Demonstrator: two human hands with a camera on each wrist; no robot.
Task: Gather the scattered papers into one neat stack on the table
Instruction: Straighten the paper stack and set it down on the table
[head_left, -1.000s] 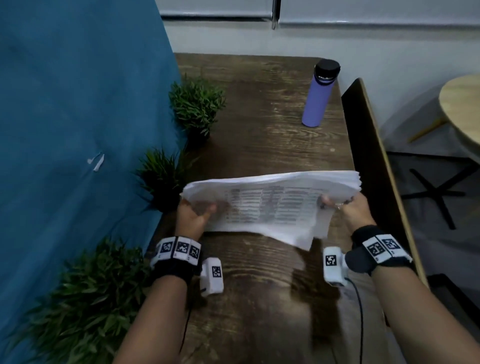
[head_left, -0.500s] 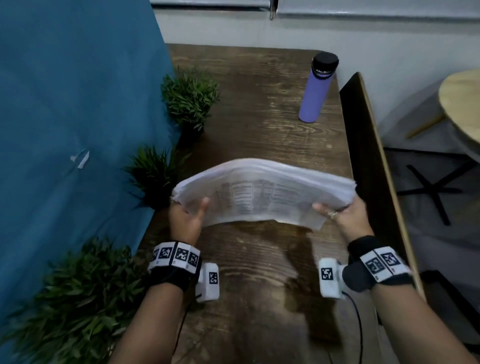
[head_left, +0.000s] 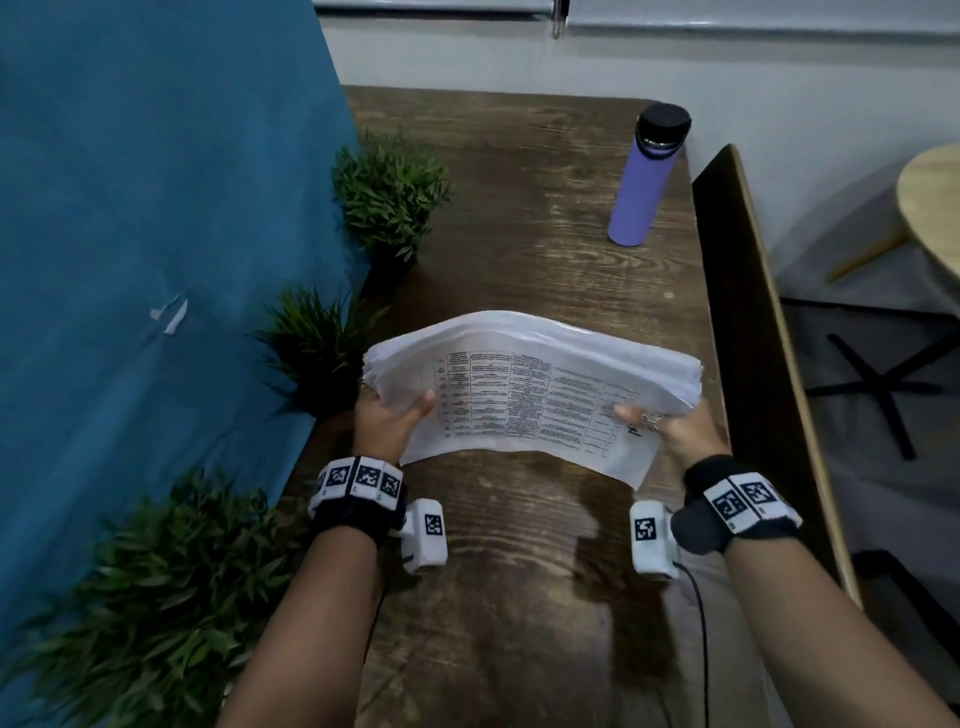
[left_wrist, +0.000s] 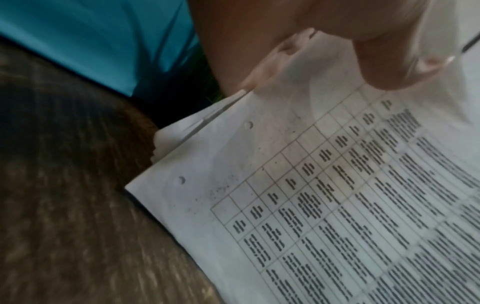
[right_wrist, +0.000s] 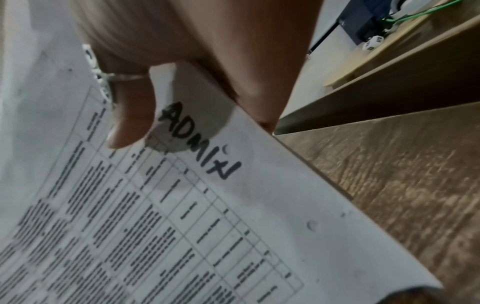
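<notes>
A thick stack of white printed papers (head_left: 530, 384) hangs in the air above the dark wooden table (head_left: 519, 571), bowed upward in the middle. My left hand (head_left: 387, 421) grips its left end, thumb on the top sheet. My right hand (head_left: 670, 423) grips the right end the same way. The left wrist view shows the thumb (left_wrist: 394, 67) pressing the table-printed top sheet (left_wrist: 337, 205). In the right wrist view the thumb (right_wrist: 130, 115) lies beside handwritten "ADMIN" on the top sheet (right_wrist: 182, 226). The fingers under the stack are hidden.
Three small green plants (head_left: 389, 192) (head_left: 317, 348) (head_left: 156, 587) line the table's left edge against a blue partition (head_left: 156, 260). A purple bottle (head_left: 647, 176) with a black cap stands at the far right. A dark board (head_left: 748, 332) borders the right edge.
The stack has bowed upward more in the middle and its loose lower sheets have drawn in. Both hands keep their grip at the ends.
</notes>
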